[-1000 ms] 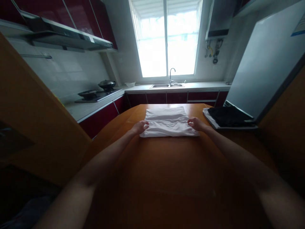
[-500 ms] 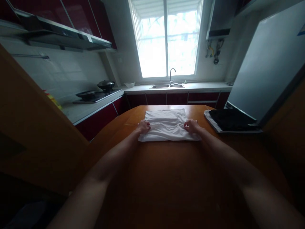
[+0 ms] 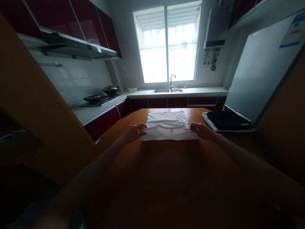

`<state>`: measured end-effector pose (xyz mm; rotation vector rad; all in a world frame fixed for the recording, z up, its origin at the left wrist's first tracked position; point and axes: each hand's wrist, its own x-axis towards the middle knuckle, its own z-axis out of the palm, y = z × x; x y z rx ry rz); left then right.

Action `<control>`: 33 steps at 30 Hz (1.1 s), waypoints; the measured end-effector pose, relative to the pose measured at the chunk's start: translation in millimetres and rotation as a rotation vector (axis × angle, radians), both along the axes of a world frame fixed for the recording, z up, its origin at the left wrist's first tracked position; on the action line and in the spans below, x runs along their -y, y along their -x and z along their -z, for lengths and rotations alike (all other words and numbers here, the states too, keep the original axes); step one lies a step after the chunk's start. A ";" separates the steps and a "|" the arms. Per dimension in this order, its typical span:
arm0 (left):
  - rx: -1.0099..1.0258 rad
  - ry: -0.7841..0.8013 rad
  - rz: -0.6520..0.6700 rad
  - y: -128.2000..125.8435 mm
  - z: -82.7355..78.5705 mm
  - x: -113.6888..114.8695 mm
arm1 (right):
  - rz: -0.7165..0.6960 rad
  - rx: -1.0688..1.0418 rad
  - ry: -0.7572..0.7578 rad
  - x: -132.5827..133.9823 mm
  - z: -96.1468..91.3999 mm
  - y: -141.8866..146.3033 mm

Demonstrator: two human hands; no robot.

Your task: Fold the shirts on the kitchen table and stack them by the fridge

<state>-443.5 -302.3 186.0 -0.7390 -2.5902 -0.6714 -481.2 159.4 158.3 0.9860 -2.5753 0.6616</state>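
Observation:
A folded white garment (image 3: 168,126) lies on the orange wooden table (image 3: 166,171) in front of me. My left hand (image 3: 133,132) pinches the garment's left edge, where a fold of cloth is raised slightly off the table. My right hand (image 3: 201,130) grips the right edge in the same way, fingers closed on the fabric. Both forearms stretch forward over the table.
A stack of folded dark clothes (image 3: 227,120) sits on the table to the right, beside a grey fridge (image 3: 264,66). Behind are a counter with a sink and tap (image 3: 172,86), a hob with pans (image 3: 102,95) at left, and a bright window (image 3: 168,44).
Both hands have slid outward and slightly toward me along the garment's sides, now lifting a fold of cloth. The camera has tilted up a little.

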 end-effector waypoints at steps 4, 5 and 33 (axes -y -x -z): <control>-0.025 0.057 0.030 -62.0 16.8 5.0 | -0.163 -0.051 -0.108 -12.1 3.6 -66.5; -0.017 0.066 0.035 -76.0 24.4 4.7 | -0.193 -0.045 -0.143 -12.8 7.0 -82.7; 0.113 0.085 -0.118 -79.9 91.9 -82.1 | 0.369 0.145 -0.192 71.1 62.0 -102.1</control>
